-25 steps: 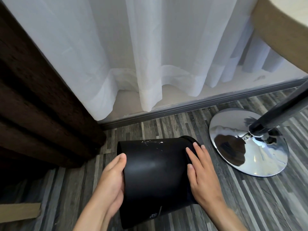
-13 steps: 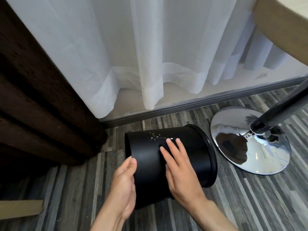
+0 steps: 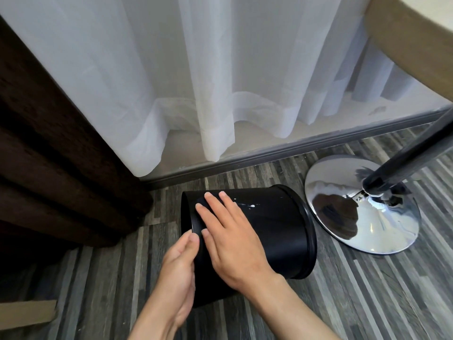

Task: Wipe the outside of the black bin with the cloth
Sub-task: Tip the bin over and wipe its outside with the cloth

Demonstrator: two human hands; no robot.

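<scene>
The black bin (image 3: 277,224) lies on its side on the striped wood-look floor, base to the left and rimmed mouth to the right. White splatter marks (image 3: 250,205) show on its upper wall. My right hand (image 3: 230,236) lies flat on the wall near the base, fingers pointing away from me. My left hand (image 3: 179,271) presses against the base from the left, thumb at its edge. No cloth is in view.
A chrome round table foot (image 3: 362,207) with a dark pole (image 3: 404,165) stands just right of the bin's mouth. A sheer white curtain (image 3: 196,82) hangs behind, a dark brown curtain (image 3: 49,143) to the left. A cardboard piece (image 3: 27,312) lies at the lower left.
The bin has turned and shifted right, with its mouth now nearer the chrome foot. My right hand slid from the rim end across the wall to the base end. My left hand stayed at the base.
</scene>
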